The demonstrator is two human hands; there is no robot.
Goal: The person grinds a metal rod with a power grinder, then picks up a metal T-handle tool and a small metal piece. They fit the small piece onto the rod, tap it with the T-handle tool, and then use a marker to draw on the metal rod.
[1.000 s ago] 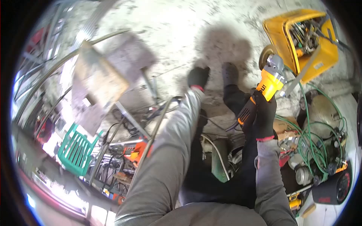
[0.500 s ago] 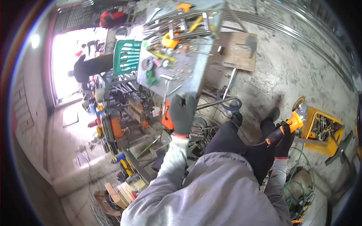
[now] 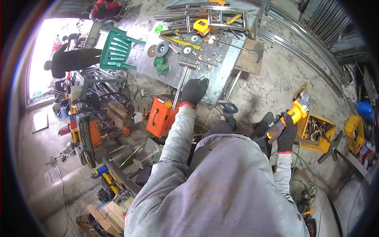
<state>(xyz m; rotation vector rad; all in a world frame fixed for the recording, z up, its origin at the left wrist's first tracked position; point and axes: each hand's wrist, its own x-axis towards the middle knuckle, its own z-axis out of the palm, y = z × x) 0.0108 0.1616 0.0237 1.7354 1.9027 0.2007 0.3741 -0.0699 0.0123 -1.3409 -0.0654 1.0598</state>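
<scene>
My left hand, in a dark glove, is over the near edge of the metal-topped table. Its fingers are curled together at a small thing I cannot make out. Beside it a hammer-like steel tool overhangs the edge. Grinding discs, small metal parts, green material and a yellow tape measure lie farther in. My right hand, also gloved, is wrapped round the body of a yellow angle grinder, held off to the right with its disc pointing up and away.
An orange case stands left of the table, near a green chair. A yellow container of metal pieces is beyond the grinder. Steel tubes lie along the floor. A person bends near the bright doorway at left.
The view has shifted, showing more at the right. My left hand has come to the table's near edge, its fingers now towards the tabletop. The grinder is still in my right hand.
</scene>
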